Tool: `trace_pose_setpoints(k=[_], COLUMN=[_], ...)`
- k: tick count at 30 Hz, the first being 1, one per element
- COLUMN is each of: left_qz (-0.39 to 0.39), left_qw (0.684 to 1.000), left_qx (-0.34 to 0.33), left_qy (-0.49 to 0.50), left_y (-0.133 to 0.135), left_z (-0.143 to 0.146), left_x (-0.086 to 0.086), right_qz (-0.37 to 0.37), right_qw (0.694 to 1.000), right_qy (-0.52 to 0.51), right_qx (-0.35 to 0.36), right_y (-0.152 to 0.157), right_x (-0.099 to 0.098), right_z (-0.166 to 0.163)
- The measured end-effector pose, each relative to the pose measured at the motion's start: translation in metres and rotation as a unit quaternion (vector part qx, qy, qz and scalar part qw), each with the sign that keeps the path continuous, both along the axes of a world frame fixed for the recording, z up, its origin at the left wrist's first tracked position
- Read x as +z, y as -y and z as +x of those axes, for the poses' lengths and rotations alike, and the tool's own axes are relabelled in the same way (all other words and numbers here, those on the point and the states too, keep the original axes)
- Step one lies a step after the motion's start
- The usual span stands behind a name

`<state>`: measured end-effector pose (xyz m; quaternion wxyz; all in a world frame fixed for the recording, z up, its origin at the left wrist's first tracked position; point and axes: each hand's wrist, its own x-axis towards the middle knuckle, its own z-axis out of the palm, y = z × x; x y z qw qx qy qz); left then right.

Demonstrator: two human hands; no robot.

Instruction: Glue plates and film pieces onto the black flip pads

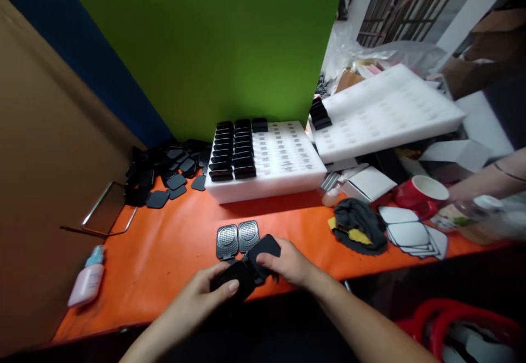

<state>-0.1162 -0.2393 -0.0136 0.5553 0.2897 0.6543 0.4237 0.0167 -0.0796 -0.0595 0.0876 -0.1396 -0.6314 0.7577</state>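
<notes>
My left hand [207, 291] is closed round a black compact case [232, 282] at the near edge of the orange table [164, 253]. My right hand [287, 264] grips a second black case part [265, 248] right beside it, the two pieces touching. Just beyond my fingers lie two open cases [237, 238] showing silvery grid insides. Behind them a white foam tray [287, 160] holds rows of closed black cases [234, 149] on its left side.
A pile of loose black lids [168, 171] lies far left, near a mirror frame [104, 212] and a pink bottle [87, 283]. To the right are a dark cloth [359, 226], white mirror pieces [411, 234], a red cup [421, 196], another person's arm [489, 179] and a second foam tray [390, 111].
</notes>
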Motion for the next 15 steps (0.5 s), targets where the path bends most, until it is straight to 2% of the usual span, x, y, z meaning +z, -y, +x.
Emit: trace_pose_setpoints(k=[4, 8, 12, 15], left_qz=[-0.026, -0.035, -0.035, -0.037], left_qw=[0.999, 0.998, 0.999, 0.998], left_qx=[0.026, 0.041, 0.017, -0.033], left_qy=[0.009, 0.015, -0.013, -0.032], left_y=[-0.006, -0.010, -0.012, -0.010], left_z=[0.010, 0.016, 0.015, 0.013], left_x=[-0.007, -0.014, -0.014, -0.006], right_qz=[-0.051, -0.058, -0.012, -0.002], right_qw=[0.997, 0.995, 0.995, 0.998], right_qy=[0.023, 0.021, 0.010, 0.034], right_qx=[-0.053, -0.082, -0.095, -0.051], right_y=[0.002, 0.007, 0.006, 0.000], right_x=[0.000, -0.002, -0.001, 0.000], right_z=[0.009, 0.015, 0.018, 0.026])
